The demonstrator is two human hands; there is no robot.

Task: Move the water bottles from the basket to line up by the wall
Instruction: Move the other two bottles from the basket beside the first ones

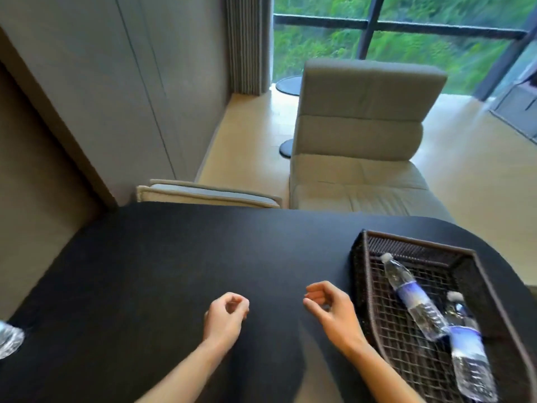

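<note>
So far, moved: one bottle (10, 338), far left of left hand (225, 315).
Left in basket (363, 286): two bottles (414, 298), just right of right hand (331, 306).
Hands: both empty, fingers loosely curled.

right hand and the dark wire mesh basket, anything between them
Nothing: in the head view only bare black tabletop separates the empty right hand from the dark wire mesh basket's near wall.

Two bare forearms lead to the left grip (226, 311) and the right grip (328, 305). No sleeve covers either arm in view, and both wrists and all fingers (312, 292) are plain and unadorned.
</note>
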